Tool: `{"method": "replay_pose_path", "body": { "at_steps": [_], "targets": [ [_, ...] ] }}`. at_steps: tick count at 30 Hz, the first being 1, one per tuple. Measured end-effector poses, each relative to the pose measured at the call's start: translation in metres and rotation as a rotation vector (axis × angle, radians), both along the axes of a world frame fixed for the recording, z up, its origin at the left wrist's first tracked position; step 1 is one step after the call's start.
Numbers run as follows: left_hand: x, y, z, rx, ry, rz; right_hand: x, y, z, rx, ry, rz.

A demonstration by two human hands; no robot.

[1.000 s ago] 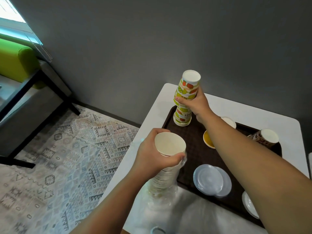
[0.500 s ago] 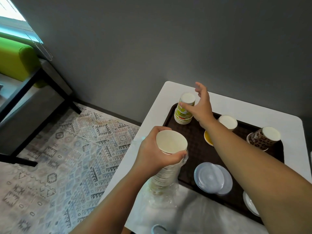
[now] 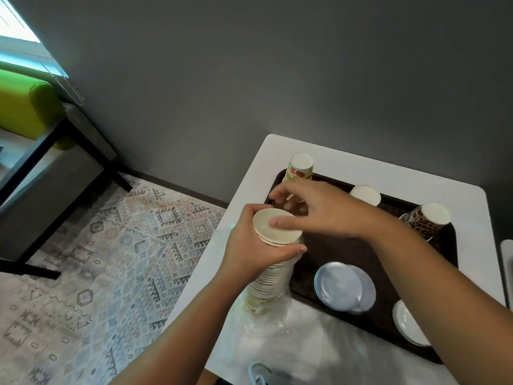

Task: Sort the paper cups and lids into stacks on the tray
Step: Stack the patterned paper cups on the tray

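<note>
Gripping the cup stack [image 3: 273,269], left hand [image 3: 251,245]; right hand [image 3: 319,208] just above.

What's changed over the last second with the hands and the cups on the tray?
The right hand let go of the fruit-print cup stack at the tray's far left corner and drew back over the tall cup stack. The left hand grips that stack as before; the clear lids are unmoved.
</note>
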State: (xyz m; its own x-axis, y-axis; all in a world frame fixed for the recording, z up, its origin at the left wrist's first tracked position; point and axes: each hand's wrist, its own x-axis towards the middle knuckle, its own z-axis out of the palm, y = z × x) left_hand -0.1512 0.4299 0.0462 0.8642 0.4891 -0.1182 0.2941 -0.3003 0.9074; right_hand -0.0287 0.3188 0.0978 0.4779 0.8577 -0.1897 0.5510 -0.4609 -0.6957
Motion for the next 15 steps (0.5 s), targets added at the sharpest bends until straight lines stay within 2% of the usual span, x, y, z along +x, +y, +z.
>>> {"method": "replay_pose_path", "body": {
  "at_steps": [2, 5, 11, 15],
  "targets": [
    [0.001, -0.003, 0.001, -0.016, 0.008, -0.008, -0.012, -0.006, 0.001, -0.088, -0.109, 0.062],
    [0.0, -0.006, 0.002, -0.01, 0.011, -0.022, -0.02, -0.007, -0.004, -0.083, -0.171, 0.031],
    [0.001, -0.009, 0.001, -0.016, 0.008, -0.023, -0.012, -0.015, 0.007, 0.027, -0.178, -0.087],
    [-0.001, -0.005, -0.001, -0.02, -0.023, -0.03, 0.012, -0.035, 0.022, 0.074, -0.04, -0.073]
  ]
}}
